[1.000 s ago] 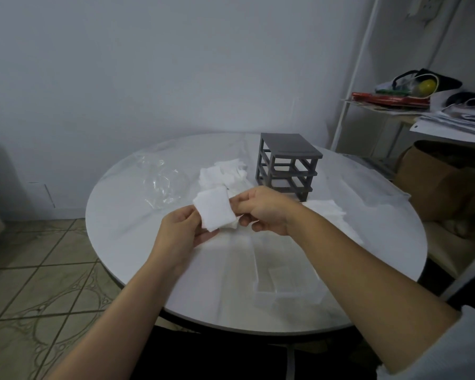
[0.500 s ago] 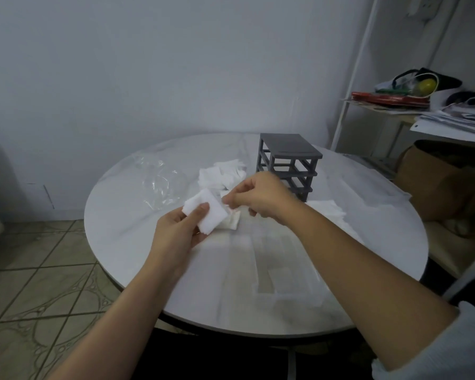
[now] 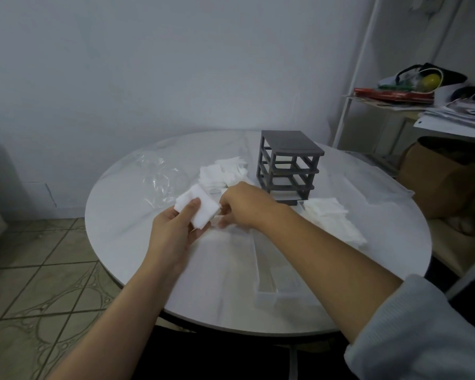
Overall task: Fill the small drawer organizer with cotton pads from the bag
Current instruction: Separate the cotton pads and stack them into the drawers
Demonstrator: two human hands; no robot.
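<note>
1. Cotton pads, white and square, in a small stack (image 3: 200, 208): held just above the round white surface (image 3: 126, 229), left of centre, in the left hand (image 3: 173, 234).
2. Pose, left hand: forearm enters from lower left, palm turned up. The thumb lies across the top of the stack. Grip holding the stack.
3. Pose, right hand (image 3: 244, 204): forearm crosses in from lower right, back of hand up, fingers curled down at the stack's right edge. Fingertips blurred, so I cannot tell whether this grip holds a pad.
4. Loose pile of pads (image 3: 225, 174) on the surface just beyond the hands; second pile (image 3: 332, 218) right of the right wrist.
5. Dark grey plastic drawer frame (image 3: 288, 165) upright behind the right hand.
6. Clear plastic drawer tray (image 3: 277, 275) near the front edge, beside the right forearm.
7. Crumpled clear plastic bag (image 3: 157, 179) left of the far pile.
</note>
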